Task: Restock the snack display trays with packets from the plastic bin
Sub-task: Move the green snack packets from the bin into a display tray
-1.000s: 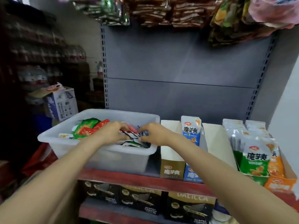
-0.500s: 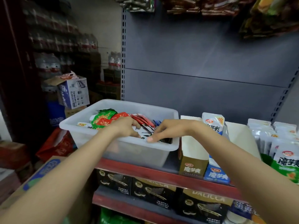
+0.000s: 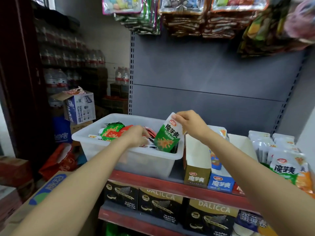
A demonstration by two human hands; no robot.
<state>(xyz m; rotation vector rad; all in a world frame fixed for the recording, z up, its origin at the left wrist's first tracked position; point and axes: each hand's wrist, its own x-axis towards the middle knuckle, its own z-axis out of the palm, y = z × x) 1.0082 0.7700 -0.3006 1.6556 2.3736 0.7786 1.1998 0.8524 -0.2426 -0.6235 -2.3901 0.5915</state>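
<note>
Green packet [image 3: 167, 135] pinched by right hand [image 3: 190, 124] – left hand [image 3: 136, 136] reaches into bin [image 3: 119, 151], its grip hidden

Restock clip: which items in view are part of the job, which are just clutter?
In the job:
- plastic bin of packets
- green packet, pinched by right hand
- left hand, down among the bin's packets
- brown tray
- blue tray

Clutter:
- wafer boxes
- hanging bags
- water bottles
</note>
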